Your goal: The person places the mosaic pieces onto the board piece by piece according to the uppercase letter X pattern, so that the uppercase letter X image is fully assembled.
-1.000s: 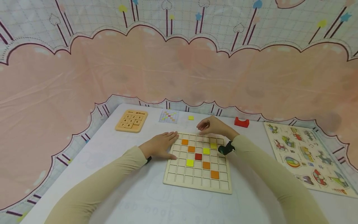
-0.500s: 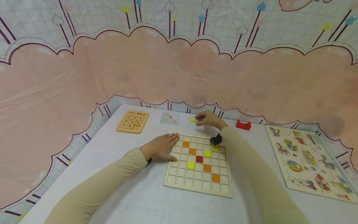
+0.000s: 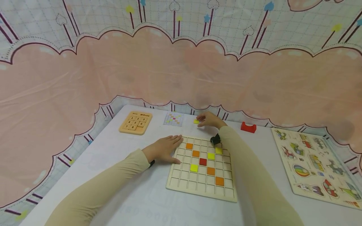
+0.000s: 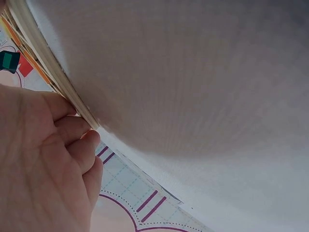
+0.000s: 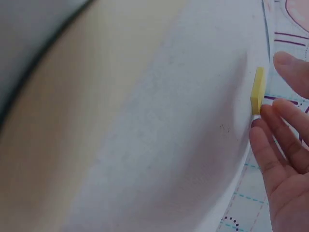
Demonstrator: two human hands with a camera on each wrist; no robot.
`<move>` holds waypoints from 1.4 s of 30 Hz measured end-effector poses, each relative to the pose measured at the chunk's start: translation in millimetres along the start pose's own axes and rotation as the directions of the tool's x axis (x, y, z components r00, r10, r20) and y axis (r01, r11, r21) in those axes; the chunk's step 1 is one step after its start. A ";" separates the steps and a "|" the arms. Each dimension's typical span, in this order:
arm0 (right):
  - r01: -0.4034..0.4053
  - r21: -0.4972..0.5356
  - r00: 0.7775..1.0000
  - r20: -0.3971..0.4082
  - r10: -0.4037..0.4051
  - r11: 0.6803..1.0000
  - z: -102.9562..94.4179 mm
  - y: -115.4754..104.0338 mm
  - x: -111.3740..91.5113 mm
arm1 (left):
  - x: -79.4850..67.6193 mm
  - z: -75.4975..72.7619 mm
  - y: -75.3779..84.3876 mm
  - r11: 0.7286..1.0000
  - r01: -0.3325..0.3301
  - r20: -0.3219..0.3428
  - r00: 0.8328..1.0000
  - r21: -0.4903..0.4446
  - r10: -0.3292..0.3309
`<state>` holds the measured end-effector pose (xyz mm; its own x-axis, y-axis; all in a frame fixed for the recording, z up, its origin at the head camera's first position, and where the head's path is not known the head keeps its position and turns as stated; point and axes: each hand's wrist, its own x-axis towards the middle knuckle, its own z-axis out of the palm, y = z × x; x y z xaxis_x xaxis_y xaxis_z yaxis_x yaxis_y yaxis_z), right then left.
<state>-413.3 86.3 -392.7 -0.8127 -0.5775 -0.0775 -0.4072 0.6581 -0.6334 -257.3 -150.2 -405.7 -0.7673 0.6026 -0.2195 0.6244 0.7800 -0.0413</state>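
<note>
A pale wooden grid board (image 3: 185, 184) lies on the table with several orange tiles (image 3: 211, 171), three yellow tiles (image 3: 211, 156) and one red tile (image 3: 202, 162) in its cells. My left hand (image 3: 163, 149) rests along the board's left edge, fingers stretched out; the left wrist view has its fingertips at the board's edge (image 4: 58, 72). Beyond the board, my right hand (image 3: 210, 120) is beside a loose yellow tile (image 3: 195, 121). In the right wrist view, that thin tile (image 5: 258, 92) sits near the table edge, with the thumb and fingers spread apart around it.
A printed pattern card (image 3: 173, 119) lies left of the loose tile. A wooden number slide puzzle (image 3: 135, 122) is at the back left. To the right are a red notched block (image 3: 248, 127) and a large picture puzzle board (image 3: 316, 168). A patterned cloth (image 3: 169, 72) rises behind the table.
My right hand has moved back and slightly left, from over the board's far edge to the loose yellow tile. The left hand stays on the board's edge. The head view has shifted a little.
</note>
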 end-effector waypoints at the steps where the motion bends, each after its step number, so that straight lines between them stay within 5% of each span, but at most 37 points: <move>1: 0.004 0.000 1.000 0.010 -0.004 1.000 -0.3 -0.3 0.0 | 0.3 0.3 0.1 1.000 0.000 0.001 1.000 0.000 0.000; 15: 0.033 -0.006 0.992 0.121 -0.032 0.999 0.4 -9.5 -1.7 | 0.8 0.2 0.1 1.000 -0.003 0.001 1.000 0.003 0.003; 26: -0.021 0.027 0.984 0.179 0.016 0.999 6.8 -17.7 2.6 | 1.1 0.0 0.0 1.000 -0.004 -0.008 1.000 -0.008 0.004; 42: -0.065 0.025 0.990 0.130 0.061 0.998 8.6 -13.9 -4.1 | -0.2 0.0 0.2 1.000 -0.008 -0.012 1.000 -0.014 0.008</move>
<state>-400.8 75.4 -390.3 -0.7750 -0.5939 -0.2159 -0.3428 0.6821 -0.6459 -257.0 -150.2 -405.6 -0.7641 0.6107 -0.2079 0.6285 0.7773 -0.0263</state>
